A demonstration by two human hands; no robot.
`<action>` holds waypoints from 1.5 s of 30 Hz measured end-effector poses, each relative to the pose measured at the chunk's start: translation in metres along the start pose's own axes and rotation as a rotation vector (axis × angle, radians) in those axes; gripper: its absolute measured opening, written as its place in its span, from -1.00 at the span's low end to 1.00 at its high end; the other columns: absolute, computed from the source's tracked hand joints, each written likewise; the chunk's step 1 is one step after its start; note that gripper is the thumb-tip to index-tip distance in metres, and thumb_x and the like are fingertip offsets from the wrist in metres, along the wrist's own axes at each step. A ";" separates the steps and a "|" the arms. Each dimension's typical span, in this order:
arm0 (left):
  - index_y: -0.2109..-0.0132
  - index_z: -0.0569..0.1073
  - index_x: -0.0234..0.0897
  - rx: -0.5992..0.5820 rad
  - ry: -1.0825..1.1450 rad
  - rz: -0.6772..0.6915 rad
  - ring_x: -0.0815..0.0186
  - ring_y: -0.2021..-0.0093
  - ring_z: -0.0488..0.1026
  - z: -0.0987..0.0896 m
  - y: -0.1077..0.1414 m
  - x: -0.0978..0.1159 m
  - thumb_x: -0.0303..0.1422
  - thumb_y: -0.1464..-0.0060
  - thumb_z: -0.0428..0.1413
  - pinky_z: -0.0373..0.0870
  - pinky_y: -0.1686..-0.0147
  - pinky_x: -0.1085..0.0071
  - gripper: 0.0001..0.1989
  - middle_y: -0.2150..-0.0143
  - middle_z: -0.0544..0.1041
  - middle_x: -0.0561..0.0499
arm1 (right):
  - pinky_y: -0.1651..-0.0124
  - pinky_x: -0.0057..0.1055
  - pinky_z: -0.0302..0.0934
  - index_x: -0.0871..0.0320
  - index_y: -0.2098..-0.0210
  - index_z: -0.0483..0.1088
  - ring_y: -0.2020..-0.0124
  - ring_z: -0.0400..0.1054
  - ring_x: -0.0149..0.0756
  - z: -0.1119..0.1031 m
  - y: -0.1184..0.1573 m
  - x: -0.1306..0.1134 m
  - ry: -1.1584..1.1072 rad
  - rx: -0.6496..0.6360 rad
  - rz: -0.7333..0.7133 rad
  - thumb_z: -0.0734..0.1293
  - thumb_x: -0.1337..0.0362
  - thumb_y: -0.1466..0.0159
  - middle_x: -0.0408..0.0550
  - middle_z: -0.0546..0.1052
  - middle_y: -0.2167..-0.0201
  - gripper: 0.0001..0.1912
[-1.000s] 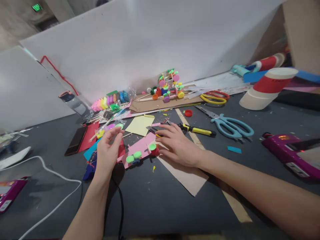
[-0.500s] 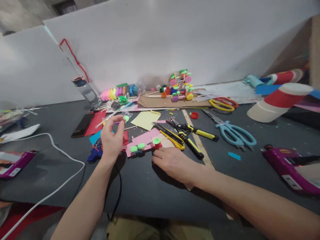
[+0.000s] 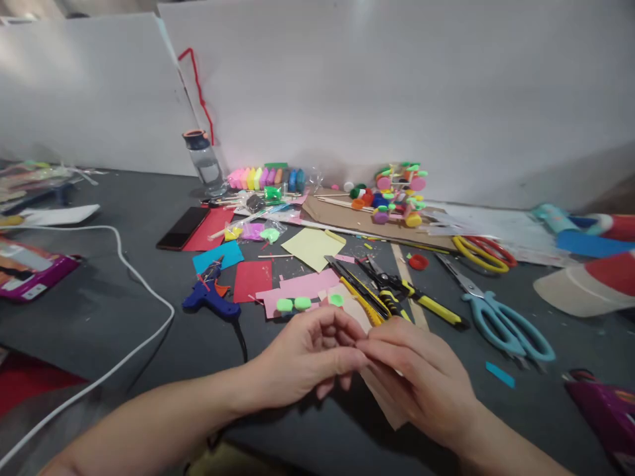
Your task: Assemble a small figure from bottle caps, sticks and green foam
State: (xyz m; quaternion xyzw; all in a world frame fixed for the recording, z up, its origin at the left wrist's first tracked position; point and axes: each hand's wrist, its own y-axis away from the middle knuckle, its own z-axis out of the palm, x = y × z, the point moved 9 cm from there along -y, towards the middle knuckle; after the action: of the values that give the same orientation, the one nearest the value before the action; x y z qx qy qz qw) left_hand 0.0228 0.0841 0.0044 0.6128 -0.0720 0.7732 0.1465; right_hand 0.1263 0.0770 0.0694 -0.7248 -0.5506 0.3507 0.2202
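Note:
My left hand (image 3: 317,360) and my right hand (image 3: 421,373) meet fingertip to fingertip near the front edge of the dark table. Both have their fingers closed; anything between the left fingertips is too small to make out. A piece of tan paper (image 3: 389,400) hangs below my right hand, and whether the fingers grip it is hidden. Just beyond the hands are green clay pieces (image 3: 294,304) on pink paper (image 3: 307,285), and a green disc (image 3: 336,300). A yellow cutter (image 3: 360,297) lies behind my fingers.
Blue glue gun (image 3: 211,299) and its cable lie left. Yellow-handled pliers (image 3: 431,304) and blue scissors (image 3: 503,324) are at right. Behind stand a bottle (image 3: 206,165), clay blocks (image 3: 262,178) and a colourful stick model (image 3: 401,192). A white cable (image 3: 143,284) crosses the left side.
My left hand has moved right and down from above the glue gun to meet my right hand, which has turned inward and left the small red-and-green piece. The camera view has shifted left.

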 end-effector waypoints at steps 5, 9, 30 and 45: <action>0.29 0.44 -0.32 -0.161 0.453 -0.266 0.47 0.67 0.39 0.013 -0.005 -0.030 -0.26 0.13 0.37 0.26 0.79 0.64 -0.67 0.54 0.53 0.08 | 0.32 -0.56 0.35 0.22 0.15 0.45 0.38 0.42 -0.44 -0.003 -0.005 -0.001 -0.065 -0.028 0.030 0.27 0.46 -0.35 -0.05 0.52 0.39 -0.86; 0.32 0.46 -0.33 -0.193 0.555 -0.339 0.46 0.67 0.42 0.016 -0.005 -0.041 -0.29 0.22 0.41 0.27 0.81 0.65 -0.65 0.55 0.55 0.08 | 0.29 -0.55 0.36 0.23 0.12 0.45 0.35 0.44 -0.43 -0.002 -0.006 -0.003 -0.088 -0.044 0.036 0.26 0.45 -0.37 -0.04 0.52 0.36 -0.85; 0.29 0.50 -0.34 -0.087 0.521 -0.289 0.48 0.61 0.43 0.006 -0.008 -0.038 -0.22 0.15 0.40 0.28 0.77 0.68 -0.65 0.51 0.53 0.08 | 0.31 -0.49 0.39 0.14 0.14 0.51 0.34 0.45 -0.41 0.000 0.001 0.016 -0.170 0.020 0.213 0.35 0.50 -0.26 -0.07 0.53 0.32 -0.77; 0.35 0.49 -0.34 -0.001 0.370 -0.251 0.52 0.66 0.33 -0.004 -0.008 -0.037 -0.23 0.02 0.33 0.21 0.76 0.67 -0.73 0.59 0.48 0.12 | 0.32 -0.47 0.37 0.15 0.23 0.48 0.35 0.46 -0.39 0.002 -0.005 0.018 -0.168 0.031 0.260 0.35 0.48 -0.26 -0.07 0.55 0.35 -0.86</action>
State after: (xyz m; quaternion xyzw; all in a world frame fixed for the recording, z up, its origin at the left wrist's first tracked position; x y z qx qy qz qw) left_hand 0.0290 0.0881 -0.0335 0.4644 0.0325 0.8481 0.2528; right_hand 0.1247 0.0959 0.0668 -0.7547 -0.4631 0.4440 0.1375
